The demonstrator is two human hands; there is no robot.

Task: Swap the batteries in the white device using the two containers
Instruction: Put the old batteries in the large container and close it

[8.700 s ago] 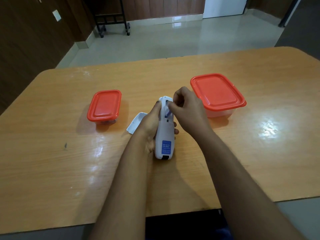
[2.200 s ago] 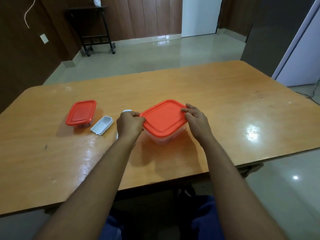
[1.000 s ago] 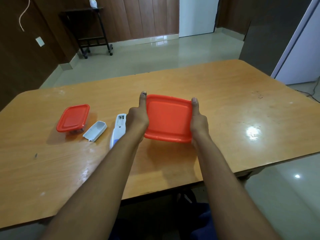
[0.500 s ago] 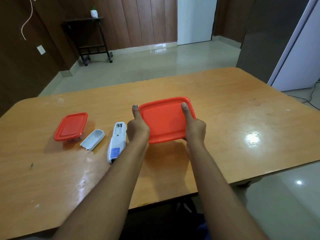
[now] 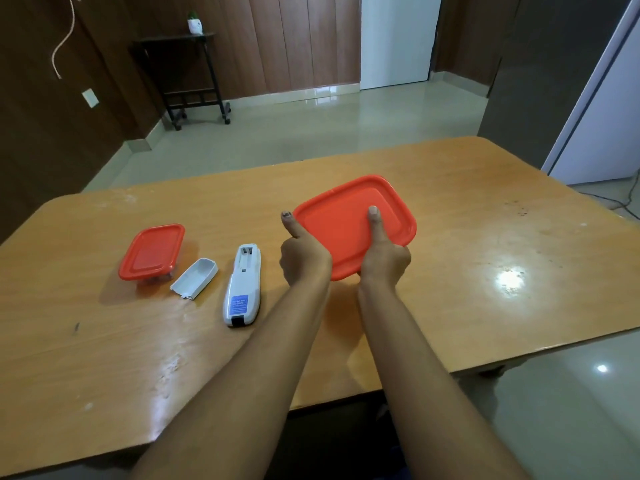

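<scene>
My left hand [image 5: 304, 259] and my right hand [image 5: 384, 259] hold the large red-lidded container [image 5: 346, 220] tilted above the table. The right thumb presses on top of the lid; the left thumb stands against its left rim. The container's body is hidden behind the lid and my hands. The white device [image 5: 242, 289] lies left of my left hand, its open battery compartment facing up. Its white battery cover [image 5: 194, 278] lies further left, beside the small red-lidded container [image 5: 152, 251], which is closed.
The wooden table [image 5: 485, 271] has its near edge close to my forearms and its right edge near a white door. A dark cart with a small pot stands by the far wall.
The large lid has swung right and tilted. My right thumb moved from its edge onto its top, and my left thumb now sits beside the rim.
</scene>
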